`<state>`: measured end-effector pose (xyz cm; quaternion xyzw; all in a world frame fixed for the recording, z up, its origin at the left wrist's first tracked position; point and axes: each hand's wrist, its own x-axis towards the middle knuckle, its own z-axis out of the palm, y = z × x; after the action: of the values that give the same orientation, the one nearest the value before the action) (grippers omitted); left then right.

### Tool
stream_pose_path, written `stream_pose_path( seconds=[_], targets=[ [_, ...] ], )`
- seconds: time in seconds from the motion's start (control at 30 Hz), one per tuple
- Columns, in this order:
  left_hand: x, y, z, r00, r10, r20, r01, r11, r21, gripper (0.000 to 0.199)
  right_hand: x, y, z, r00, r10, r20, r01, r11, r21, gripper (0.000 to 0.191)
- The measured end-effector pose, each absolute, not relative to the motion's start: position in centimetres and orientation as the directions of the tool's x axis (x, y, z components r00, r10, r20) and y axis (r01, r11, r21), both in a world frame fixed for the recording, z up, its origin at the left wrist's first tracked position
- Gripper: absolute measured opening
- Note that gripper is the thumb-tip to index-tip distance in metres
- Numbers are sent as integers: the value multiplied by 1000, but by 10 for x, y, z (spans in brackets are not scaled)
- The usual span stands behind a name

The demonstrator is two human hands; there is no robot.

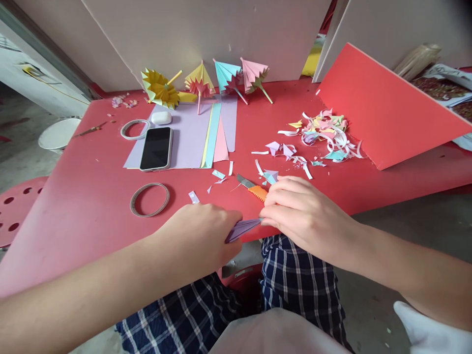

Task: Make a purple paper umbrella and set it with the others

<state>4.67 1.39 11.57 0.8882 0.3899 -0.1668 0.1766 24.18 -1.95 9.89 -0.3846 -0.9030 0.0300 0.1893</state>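
Observation:
Between my hands, at the table's front edge, is a narrow bundle of folded purple paper (243,229). My left hand (202,233) wraps round its lower left part. The fingers of my right hand (298,206) are closed at its right tip, where a bit of light blue shows. Just beyond my right hand lies a craft knife with an orange handle (257,192), its blade pointing away to the left. A purple and blue paper scrap (272,176) shows right behind my right fingers.
Several folded paper umbrellas (227,74) lean against the wall. A phone (156,149) and white earbud case (161,117) rest on purple paper sheets (188,135). Two tape rolls (150,213) lie left. Paper scraps (326,132) are piled before a slanted red board (391,105).

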Motion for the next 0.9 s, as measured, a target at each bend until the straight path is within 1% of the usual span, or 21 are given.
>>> stream_pose_path(
  seconds=[0.1, 0.17, 0.27, 0.33, 0.4, 0.47, 0.5, 0.57, 0.6, 0.63, 0.67, 0.73, 0.77, 0.83, 0.9],
  targets=[
    [47, 12, 113, 656, 650, -383, 721, -690, 63, 17, 242, -15, 100, -627, 753, 202, 694, 657, -295, 25],
    [48, 9, 113, 664, 654, -363, 696, -718, -20, 15, 243, -11, 102, -617, 783, 85, 702, 595, -391, 24],
    [49, 5, 112, 706, 635, -313, 636, -763, -114, 10, 245, -3, 107, -585, 798, -143, 707, 415, -573, 22],
    [49, 2, 111, 744, 614, -263, 589, -789, -174, 9, 247, 4, 108, -570, 761, -311, 701, 253, -667, 20],
    [49, -1, 110, 782, 589, -204, 544, -805, -238, 14, 250, 11, 106, -579, 681, -449, 684, 107, -721, 18],
    [48, -2, 108, 812, 563, -151, 510, -811, -286, 18, 253, 19, 101, -617, 586, -526, 642, -12, -766, 18],
    [47, -2, 108, 822, 554, -131, 503, -814, -291, 19, 255, 22, 99, -643, 539, -544, 611, -67, -789, 19],
    [46, 1, 107, 810, 568, -145, 529, -815, -238, 14, 260, 27, 96, -667, 498, -554, 565, -145, -812, 20],
    [45, 4, 106, 787, 591, -180, 564, -806, -181, 11, 263, 27, 95, -654, 520, -549, 559, -158, -814, 22],
    [43, 7, 106, 754, 616, -228, 609, -786, -110, 9, 265, 26, 95, -622, 577, -530, 556, -151, -817, 24],
    [42, 11, 107, 717, 636, -286, 656, -754, -33, 10, 266, 24, 96, -573, 662, -483, 550, -126, -825, 25],
    [40, 18, 108, 653, 645, -398, 736, -665, 130, 15, 264, 14, 99, -476, 818, -323, 519, -36, -854, 25],
    [38, 21, 109, 638, 629, -443, 757, -616, 216, 17, 261, 9, 100, -448, 863, -231, 498, 26, -867, 26],
    [36, 25, 110, 635, 591, -497, 771, -528, 357, 19, 254, -3, 99, -459, 885, -81, 477, 168, -863, 34],
    [35, 27, 111, 641, 573, -511, 768, -477, 428, 19, 245, -12, 96, -439, 898, 26, 490, 264, -831, 32]
  ],
)
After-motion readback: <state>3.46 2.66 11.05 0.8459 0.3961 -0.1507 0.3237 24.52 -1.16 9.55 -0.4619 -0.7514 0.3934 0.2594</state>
